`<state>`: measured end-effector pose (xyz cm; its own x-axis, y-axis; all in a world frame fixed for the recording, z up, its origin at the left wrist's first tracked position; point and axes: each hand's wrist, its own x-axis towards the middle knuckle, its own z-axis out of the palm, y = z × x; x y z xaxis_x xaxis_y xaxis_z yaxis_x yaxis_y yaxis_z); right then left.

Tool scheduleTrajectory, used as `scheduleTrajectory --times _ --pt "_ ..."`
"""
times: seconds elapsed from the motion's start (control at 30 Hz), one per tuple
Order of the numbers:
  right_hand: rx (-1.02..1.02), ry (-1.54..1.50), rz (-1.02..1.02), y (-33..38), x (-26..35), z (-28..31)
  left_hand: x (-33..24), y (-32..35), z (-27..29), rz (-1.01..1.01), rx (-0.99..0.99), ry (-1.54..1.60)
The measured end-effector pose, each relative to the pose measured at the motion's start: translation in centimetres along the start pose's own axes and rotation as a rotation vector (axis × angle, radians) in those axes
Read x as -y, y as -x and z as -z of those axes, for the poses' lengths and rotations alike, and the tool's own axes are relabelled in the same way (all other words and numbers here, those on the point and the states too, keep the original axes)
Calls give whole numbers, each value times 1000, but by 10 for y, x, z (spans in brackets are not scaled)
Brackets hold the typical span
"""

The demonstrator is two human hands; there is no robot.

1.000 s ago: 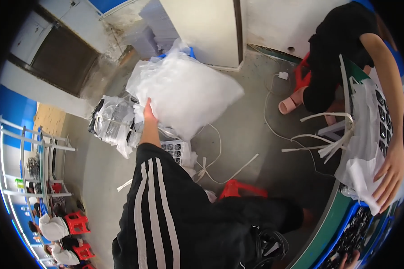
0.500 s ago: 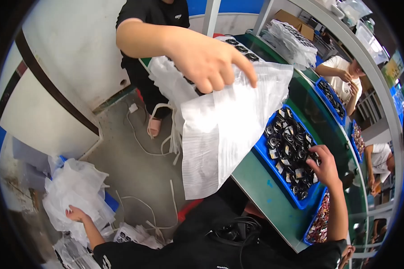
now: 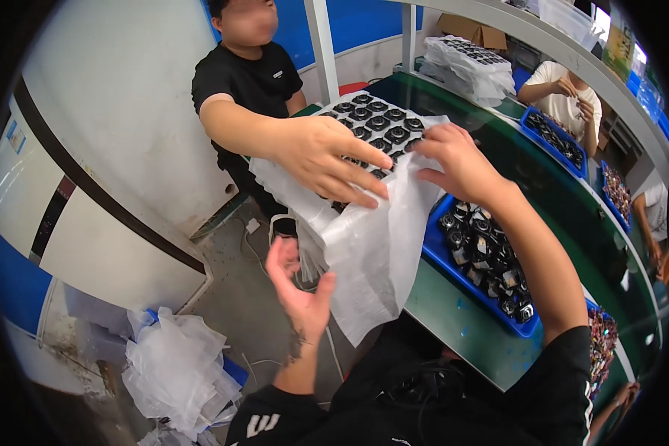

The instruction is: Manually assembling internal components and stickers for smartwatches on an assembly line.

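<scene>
A: What kind of place is this?

B: Looks like a small factory assembly line. Long green bench (image 3: 490,334), blue trays (image 3: 468,279) packed with little black parts (image 3: 490,256), several workers (image 3: 565,89) along it, bagged stock (image 3: 472,67) piled up, plastic bags (image 3: 175,368) on the concrete floor (image 3: 253,297).

left hand (image 3: 299,286) raised, fingers spread, right hand (image 3: 453,160) reaching forward

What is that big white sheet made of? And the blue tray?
The white sheet looks like thin, soft foam or plastic wrap: it is semi-see-through, crinkled and droops over the table edge. The blue tray looks like hard, smooth plastic: its rim stays straight and slightly shiny.
</scene>
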<state>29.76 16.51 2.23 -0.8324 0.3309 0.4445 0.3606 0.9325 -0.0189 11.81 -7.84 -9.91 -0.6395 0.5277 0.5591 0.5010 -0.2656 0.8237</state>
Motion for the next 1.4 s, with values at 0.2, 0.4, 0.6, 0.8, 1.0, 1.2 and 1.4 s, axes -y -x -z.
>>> scheduleTrajectory --times 0.2,0.4,0.6,0.8,1.0,1.2,1.4 --pt "-196 -207 117 44 1 8 -1 46 -18 148 13 171" --pt "-275 -201 57 92 0 18 -14 45 -34 -140 221 -118" --pt "-264 -373 -302 90 -29 6 -37 49 -52 -274 710 -65" --pt "-232 -911 -677 64 -55 9 -24 9 -5 -85 835 364" --pt "-35 -675 -695 -6 -95 -21 35 -89 30 276 39 56" --pt "152 -430 -639 -74 -115 -51 59 -157 8 199 244 -460" --pt "187 -352 -616 -103 -118 -86 74 -165 16 313 450 -427"
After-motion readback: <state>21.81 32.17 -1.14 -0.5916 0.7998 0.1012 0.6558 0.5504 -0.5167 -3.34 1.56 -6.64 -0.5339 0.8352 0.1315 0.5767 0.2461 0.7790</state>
